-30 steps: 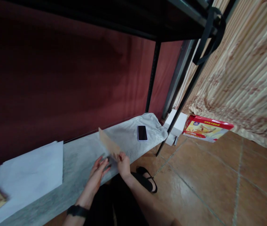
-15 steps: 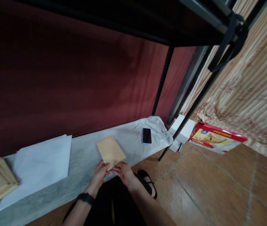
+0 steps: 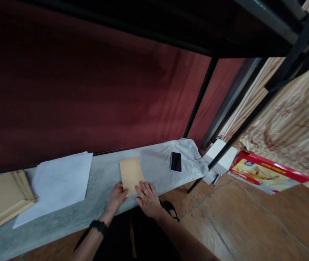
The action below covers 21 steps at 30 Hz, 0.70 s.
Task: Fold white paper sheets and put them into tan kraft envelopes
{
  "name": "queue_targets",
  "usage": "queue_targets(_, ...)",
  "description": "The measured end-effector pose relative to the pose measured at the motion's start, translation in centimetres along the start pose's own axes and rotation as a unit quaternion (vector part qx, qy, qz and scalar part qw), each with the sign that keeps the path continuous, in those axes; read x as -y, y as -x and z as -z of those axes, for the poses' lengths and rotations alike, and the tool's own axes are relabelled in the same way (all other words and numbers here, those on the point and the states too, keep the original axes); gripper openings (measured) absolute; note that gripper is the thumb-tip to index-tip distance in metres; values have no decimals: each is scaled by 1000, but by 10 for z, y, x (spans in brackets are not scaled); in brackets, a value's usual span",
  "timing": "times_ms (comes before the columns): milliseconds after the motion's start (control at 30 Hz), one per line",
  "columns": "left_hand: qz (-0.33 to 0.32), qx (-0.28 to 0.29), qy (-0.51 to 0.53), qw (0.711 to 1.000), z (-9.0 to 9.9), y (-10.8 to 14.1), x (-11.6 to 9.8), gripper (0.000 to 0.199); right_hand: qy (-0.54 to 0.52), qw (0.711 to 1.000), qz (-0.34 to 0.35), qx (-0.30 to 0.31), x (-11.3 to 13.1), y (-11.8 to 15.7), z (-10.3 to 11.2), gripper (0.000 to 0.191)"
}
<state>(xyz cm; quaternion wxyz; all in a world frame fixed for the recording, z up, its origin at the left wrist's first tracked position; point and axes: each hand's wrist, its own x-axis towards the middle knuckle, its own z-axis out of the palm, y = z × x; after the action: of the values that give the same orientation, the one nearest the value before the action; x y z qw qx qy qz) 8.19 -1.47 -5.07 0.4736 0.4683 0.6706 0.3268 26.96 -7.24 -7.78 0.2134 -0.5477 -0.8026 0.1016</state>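
A small tan paper envelope (image 3: 131, 174) lies on the grey cloth-covered shelf (image 3: 105, 170) in front of me. My left hand (image 3: 117, 197) pinches its near left corner between thumb and fingers. Over its near right edge, my right hand (image 3: 147, 197) rests with fingers stretched out, the tips touching the paper. To the right of the envelope a phone (image 3: 176, 162) with a dark screen lies flat on the cloth. White paper sheets (image 3: 59, 181) are spread to the left.
A stack of tan paper envelopes (image 3: 2, 199) overlaps the sheets at far left. Black rack posts (image 3: 202, 96) and an upper shelf (image 3: 143, 25) frame the space. White boxes (image 3: 219, 156) and a red and yellow box (image 3: 267, 172) stand on the tiled floor at right.
My right hand has gone from gripping the envelope's near edge to lying flat on its right side. The envelope now lies straighter and lower against the cloth. The view has shifted left.
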Motion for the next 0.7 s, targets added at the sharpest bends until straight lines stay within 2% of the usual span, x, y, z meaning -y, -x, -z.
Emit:
queue_targets(67,-77,-56,-95,991,1,-3,3,31,13,1000,1,-3,-2,1,-4,54)
queue_targets(133,-204,-97,-199,954,-4,-10,4,35,19,1000,4,-6,-3,1,-6,54)
queue_targets(200,-312,-98,-265,907,-15,-25,1,42,26,1000,8,-9,-3,1,-7,54)
queue_targets(233,-341,-90,-291,890,-21,-34,-2,47,30,999,10,-11,-4,1,-7,54)
queue_targets(300,-350,-68,-349,867,-33,-56,-9,57,40,999,17,-17,-5,2,-8,55)
queue_targets(367,-324,-47,-407,853,-41,-78,-17,62,48,998,25,-26,-6,3,-9,57)
queue_targets(500,-290,-27,-468,834,-47,-112,-27,63,41,998,32,-42,-8,4,-13,59)
queue_targets(600,-302,-8,-478,825,-50,-121,-30,60,34,998,28,-38,-8,4,-14,60)
queue_targets(700,-329,15,-475,816,-53,-120,-28,58,38,998,26,-31,-8,4,-13,61)
